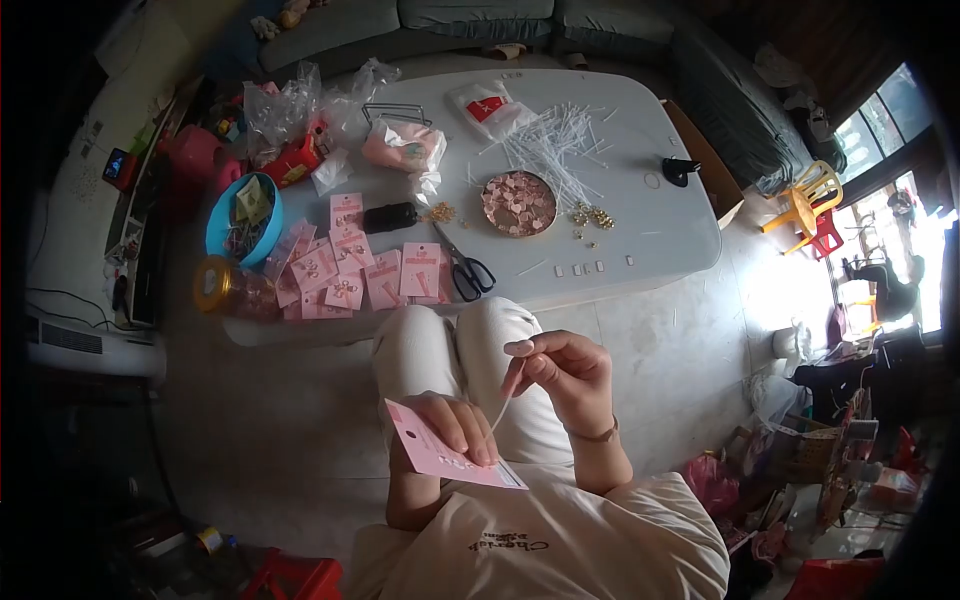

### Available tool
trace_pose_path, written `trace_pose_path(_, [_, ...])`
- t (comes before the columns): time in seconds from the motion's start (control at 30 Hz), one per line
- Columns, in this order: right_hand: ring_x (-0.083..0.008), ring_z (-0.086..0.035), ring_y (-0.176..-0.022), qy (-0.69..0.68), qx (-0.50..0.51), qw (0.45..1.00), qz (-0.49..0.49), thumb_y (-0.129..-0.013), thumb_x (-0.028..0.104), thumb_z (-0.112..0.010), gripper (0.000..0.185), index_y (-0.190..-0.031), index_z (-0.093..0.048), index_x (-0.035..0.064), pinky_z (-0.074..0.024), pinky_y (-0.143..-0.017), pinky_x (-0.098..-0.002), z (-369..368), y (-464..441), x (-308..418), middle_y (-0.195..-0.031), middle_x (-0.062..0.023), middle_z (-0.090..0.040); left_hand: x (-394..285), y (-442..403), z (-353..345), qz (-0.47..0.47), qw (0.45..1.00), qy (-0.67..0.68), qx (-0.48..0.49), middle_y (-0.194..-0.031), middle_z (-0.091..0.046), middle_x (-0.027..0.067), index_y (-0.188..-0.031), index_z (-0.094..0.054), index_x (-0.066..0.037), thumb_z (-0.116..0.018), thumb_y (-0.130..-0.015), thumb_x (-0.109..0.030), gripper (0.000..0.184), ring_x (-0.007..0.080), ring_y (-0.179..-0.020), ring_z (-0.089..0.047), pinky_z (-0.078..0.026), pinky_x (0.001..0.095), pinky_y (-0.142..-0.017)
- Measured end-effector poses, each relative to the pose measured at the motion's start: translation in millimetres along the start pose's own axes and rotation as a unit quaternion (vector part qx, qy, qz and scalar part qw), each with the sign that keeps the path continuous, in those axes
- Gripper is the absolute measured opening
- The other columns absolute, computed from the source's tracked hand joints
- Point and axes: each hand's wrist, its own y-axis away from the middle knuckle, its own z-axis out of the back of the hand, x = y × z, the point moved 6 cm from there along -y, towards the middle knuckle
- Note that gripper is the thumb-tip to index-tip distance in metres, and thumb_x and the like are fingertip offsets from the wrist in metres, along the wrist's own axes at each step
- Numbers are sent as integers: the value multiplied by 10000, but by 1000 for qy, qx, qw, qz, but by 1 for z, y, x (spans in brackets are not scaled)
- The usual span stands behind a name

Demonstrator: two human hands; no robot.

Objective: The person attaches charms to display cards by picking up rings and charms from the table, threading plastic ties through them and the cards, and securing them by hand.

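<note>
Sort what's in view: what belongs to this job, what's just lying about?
Likely part of the job:
- held pink card, left hand
- thin white strip, right hand
- pink cards on table
- pile of white strips
- gold beads

Probably just lying about:
- blue bowl
- yellow chair
- red stool

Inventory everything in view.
table: 1, pale, centre
sofa: 1+, grey, background
bags: several, clear, table left
bowl: 1, blue, table left
jar: 1, clear, table left
cards: many, pink, table left
scissors: 1, black, near edge
tray: 1, tan, table
chips: many, pink, in tray
sticks: many, white, beyond tray
beads: many, gold, beside tray
chair: 1, yellow, right
clutter: uncounted, mixed, room edges
held card: 1, pink, left grip
strip: 1, whitish, right grip
left grip: 1, bare, foreground
right grip: 1, bare, foreground
</note>
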Motion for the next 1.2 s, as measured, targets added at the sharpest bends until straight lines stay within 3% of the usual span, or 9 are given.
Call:
trace_pose_path(0.23, [-174,-628,-677,-12,-1,1000,5,-883,45,-568,150,-974,-596,-70,-531,-631,-240,-6,0,3,-774,-136,-643,-4,5,6,-27,999,-30,-26,-680,-608,149,-795,-541,-42,-572,-890,-255,235,222,-576,-577,-522,308,-499])
trace_pose_path(0.4, [-166,-624,-678,2,7,1000,-7,-884,31,-564,139,-969,-597,-74,-527,-643,-229,-8,2,1,-777,-133,-642,-11,4,7,-35,999,-14,-2,-745,-626,160,-834,-539,-34,-569,-900,-228,208,249,-650,-607,-521,322,-549])
trace_pose_path(0.57, [-190,-614,-588,74,10,996,40,-832,-8,-601,82,-898,-617,-54,-519,-565,-242,-6,3,5,-756,-143,-643,-12,4,3,-30,999,-15,-4,-741,-611,132,-830,-540,-54,-586,-888,-208,170,253,-663,-612,-527,316,-578])
trace_pose_path(0.73, [-156,-572,-669,216,103,967,89,-804,23,-643,84,-877,-653,-16,-462,-608,-242,-16,6,24,-785,-85,-638,-16,-1,0,-70,993,-63,-67,-759,-586,109,-825,-540,-77,-582,-886,-225,165,237,-707,-597,-507,297,-630])
trace_pose_path(0.87, [-165,-518,-732,328,253,881,229,-775,32,-659,63,-836,-675,26,-427,-664,-280,-39,10,32,-806,-55,-616,-14,-1,-7,-117,960,-250,-49,-807,-566,94,-819,-537,-105,-555,-897,-256,171,214,-759,-569,-468,287,-693])
trace_pose_path(1.03, [-176,-487,-790,186,161,961,124,-781,72,-661,63,-773,-660,9,-399,-739,-310,-31,5,31,-802,-56,-613,-9,-1,-9,-122,959,-255,26,-845,-567,94,-825,-537,-111,-505,-921,-284,200,185,-774,-540,-435,284,-718])
trace_pose_path(1.2, [-179,-479,-816,157,157,959,177,-768,101,-679,67,-745,-659,40,-393,-745,-311,-43,2,26,-779,-53,-605,4,1,5,-54,991,-113,-43,-907,-586,88,-941,-560,-103,-535,-910,-260,161,204,-808,-558,-447,299,-754])
